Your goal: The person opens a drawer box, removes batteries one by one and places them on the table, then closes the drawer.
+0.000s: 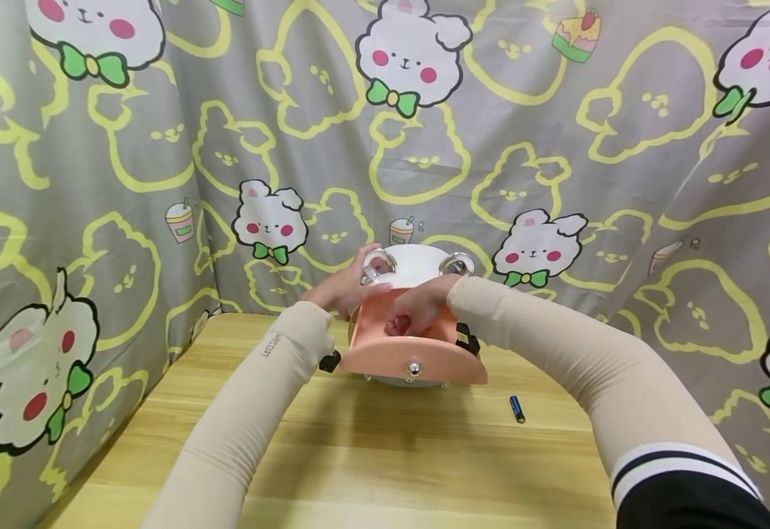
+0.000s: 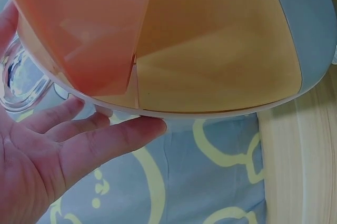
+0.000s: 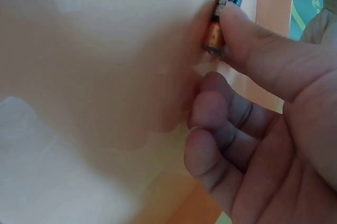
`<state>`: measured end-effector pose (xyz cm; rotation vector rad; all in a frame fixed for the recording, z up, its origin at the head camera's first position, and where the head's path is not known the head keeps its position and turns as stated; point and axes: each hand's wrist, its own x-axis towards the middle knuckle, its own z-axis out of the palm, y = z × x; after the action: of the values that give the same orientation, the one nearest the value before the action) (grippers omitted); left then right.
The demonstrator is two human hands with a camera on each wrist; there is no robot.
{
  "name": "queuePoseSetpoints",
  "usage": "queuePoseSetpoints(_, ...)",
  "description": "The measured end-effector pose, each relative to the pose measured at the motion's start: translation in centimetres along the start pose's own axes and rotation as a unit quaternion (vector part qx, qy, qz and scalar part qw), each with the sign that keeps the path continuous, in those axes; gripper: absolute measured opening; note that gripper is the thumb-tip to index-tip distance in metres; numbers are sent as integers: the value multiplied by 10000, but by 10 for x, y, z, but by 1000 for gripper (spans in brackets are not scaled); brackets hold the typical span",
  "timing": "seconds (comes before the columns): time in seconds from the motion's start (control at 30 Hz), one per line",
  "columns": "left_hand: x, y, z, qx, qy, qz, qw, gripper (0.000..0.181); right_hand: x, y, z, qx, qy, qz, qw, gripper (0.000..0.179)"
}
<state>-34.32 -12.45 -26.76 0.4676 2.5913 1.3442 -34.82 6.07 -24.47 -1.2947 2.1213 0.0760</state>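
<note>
A rounded drawer box with a pale top and two silver rings stands on the table. Its orange drawer, with a silver knob on the front, is pulled out. My left hand grips the box's left side near one ring; in the left wrist view several fingers lie against the rim. Down inside the drawer, my right hand pinches a black and copper battery under the thumb. The index finger is mostly hidden there. Another battery, blue and black, lies on the table right of the box.
The wooden table extends toward me. Patterned grey curtains hang behind and on both sides, close to the table's edges. Black wrist straps show beside the drawer.
</note>
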Motion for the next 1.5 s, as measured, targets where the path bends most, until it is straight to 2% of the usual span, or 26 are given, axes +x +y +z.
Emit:
queuePoseSetpoints(0.13, 0, 0, 1, 15, -20, 28, 10000, 85, 1, 1, 3, 33, 150, -161, 9998, 9)
queuePoseSetpoints(0.27, 0, -2, 1, 161, 35, 93, 9998, 86, 3, 1, 3, 77, 182, -159, 9997, 4)
queuePoseSetpoints(0.5, 0, -2, 0, 217, 5, 128, 9997, 86, 4, 1, 5, -12, 111, 79, 9999, 24)
queuePoseSetpoints(0.73, -2, 1, 2, 244, 25, 168, 9996, 86, -6, 2, 6, 226, 269, -91, 9993, 23)
queuePoseSetpoints(0.9, 0, 3, 4, 198, -35, 215, 9996, 83, -16, 3, 7, 63, 338, 217, 9992, 12)
queuePoseSetpoints(1.07, 0, 4, 4, 157, -30, 196, 9997, 83, -23, 3, 7, 226, 267, 579, 9977, 12)
queuePoseSetpoints(1.3, -1, 5, 4, 235, 11, 269, 9994, 84, -31, 3, 10, 380, 611, 579, 9957, 7)
queuePoseSetpoints(1.43, -2, 4, 4, 284, 90, 381, 9988, 87, -36, 2, 12, 238, 844, 635, 9941, 11)
queuePoseSetpoints(1.5, -3, 3, 3, 244, 75, 322, 9992, 88, -37, 2, 13, 87, 888, 615, 9941, 12)
